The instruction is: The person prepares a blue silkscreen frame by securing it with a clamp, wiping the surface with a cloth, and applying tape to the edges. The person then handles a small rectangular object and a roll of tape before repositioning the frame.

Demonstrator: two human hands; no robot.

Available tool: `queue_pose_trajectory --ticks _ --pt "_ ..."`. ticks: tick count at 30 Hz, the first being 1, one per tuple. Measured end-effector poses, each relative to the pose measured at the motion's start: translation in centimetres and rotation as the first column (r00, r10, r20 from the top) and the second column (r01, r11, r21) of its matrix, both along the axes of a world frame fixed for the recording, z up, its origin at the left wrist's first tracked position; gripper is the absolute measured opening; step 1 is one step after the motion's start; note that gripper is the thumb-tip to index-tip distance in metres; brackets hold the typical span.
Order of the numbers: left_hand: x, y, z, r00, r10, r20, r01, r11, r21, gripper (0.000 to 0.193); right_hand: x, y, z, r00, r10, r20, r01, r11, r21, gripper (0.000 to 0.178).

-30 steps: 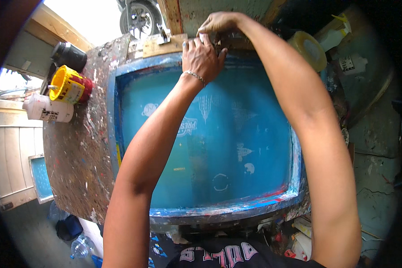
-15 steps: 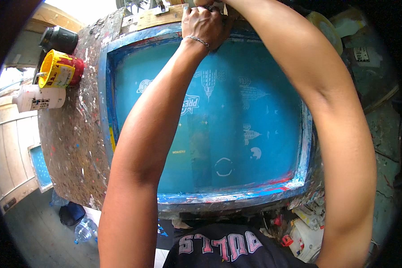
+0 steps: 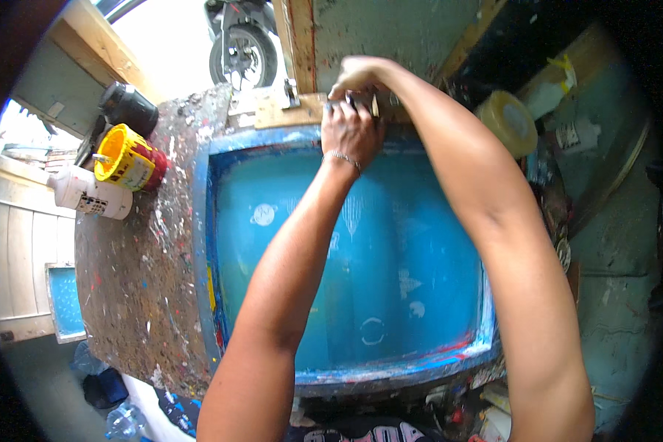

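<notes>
A large screen-printing frame (image 3: pixel 202 243) with a blue mesh lies flat on a paint-spattered table (image 3: pixel 136 272). Both my arms reach over it to the far edge. My left hand (image 3: pixel 351 131) rests on the frame's top rail, fingers bent over a small metal clamp fitting there. My right hand (image 3: pixel 357 76) sits just behind it, fingers closed on the same fitting near a wooden block (image 3: pixel 291 110). What exactly the fingers pinch is hidden by the hands.
On the table's left end stand a yellow tub (image 3: pixel 125 156), a black jar (image 3: pixel 129 108) and a white bottle lying on its side (image 3: pixel 88 195). A roll of tape (image 3: pixel 508 121) sits at the right. A motorbike wheel (image 3: pixel 236 55) shows beyond the table.
The view has shifted so the frame sits lower in the picture. Both hands stay together at the clamp on the far rail, barely moved.
</notes>
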State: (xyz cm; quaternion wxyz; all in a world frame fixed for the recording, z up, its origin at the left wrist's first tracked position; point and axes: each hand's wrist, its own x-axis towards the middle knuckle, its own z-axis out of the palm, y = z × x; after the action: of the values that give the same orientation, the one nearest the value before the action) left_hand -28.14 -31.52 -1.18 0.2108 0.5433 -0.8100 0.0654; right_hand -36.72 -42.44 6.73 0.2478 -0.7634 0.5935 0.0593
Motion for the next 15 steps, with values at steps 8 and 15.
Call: queue_pose_trajectory --ticks 8,15 --pt "-0.1 0.6 1.3 0.994 -0.026 -0.103 0.035 0.996 0.088 0.055 -5.5 -1.6 -2.9 0.929 0.037 0.368 -0.176 0.919 0.353 0.048" --pt "0.2 0.4 1.1 0.999 -0.032 -0.014 0.031 0.999 -0.019 0.053 -4.6 -1.7 -2.2 0.900 0.312 0.305 -0.359 0.927 0.111 0.050"
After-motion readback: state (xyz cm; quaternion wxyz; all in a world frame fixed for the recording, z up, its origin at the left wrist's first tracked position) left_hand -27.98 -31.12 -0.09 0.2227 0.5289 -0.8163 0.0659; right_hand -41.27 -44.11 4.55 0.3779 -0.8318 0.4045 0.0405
